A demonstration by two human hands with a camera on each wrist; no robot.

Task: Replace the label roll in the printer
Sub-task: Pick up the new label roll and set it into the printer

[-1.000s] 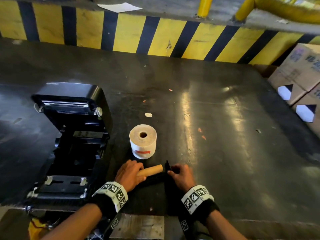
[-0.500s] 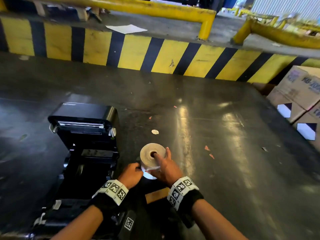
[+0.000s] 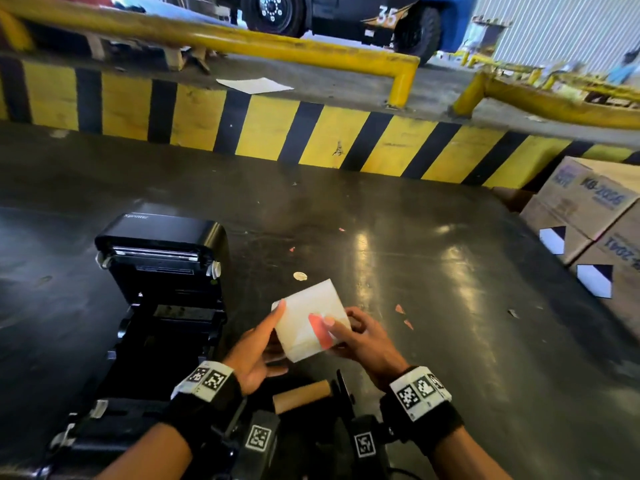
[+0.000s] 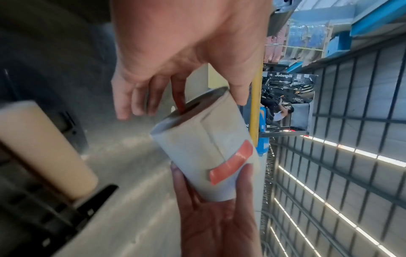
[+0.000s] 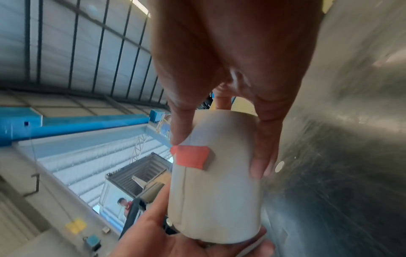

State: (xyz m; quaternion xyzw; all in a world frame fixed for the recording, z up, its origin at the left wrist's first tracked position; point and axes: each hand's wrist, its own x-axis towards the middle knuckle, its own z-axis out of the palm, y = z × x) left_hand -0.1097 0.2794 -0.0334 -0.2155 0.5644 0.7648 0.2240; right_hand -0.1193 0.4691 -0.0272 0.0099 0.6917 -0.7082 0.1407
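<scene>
A white label roll (image 3: 306, 320) with a red tape tab (image 3: 318, 330) is held on its side above the dark table (image 3: 433, 306). My left hand (image 3: 268, 337) holds its left end; in the left wrist view one finger of the left hand (image 4: 184, 97) pokes into the core hole of the roll (image 4: 197, 147). My right hand (image 3: 346, 329) grips the other end, and its thumb (image 5: 178, 137) touches the red tab (image 5: 191, 159). The black printer (image 3: 162, 271) stands with its lid up at left. An empty cardboard core (image 3: 301, 396) lies on a black spindle near the front edge.
Cardboard boxes (image 3: 595, 216) are stacked at the table's right edge. A yellow and black striped kerb (image 3: 311, 133) runs along the far side. A round sticker (image 3: 300, 276) and small red scraps (image 3: 400, 309) lie on the table.
The roll has come up off the table and turned onto its side. My left hand has left the spindle area and joined the right hand on the roll. The head view has tilted up.
</scene>
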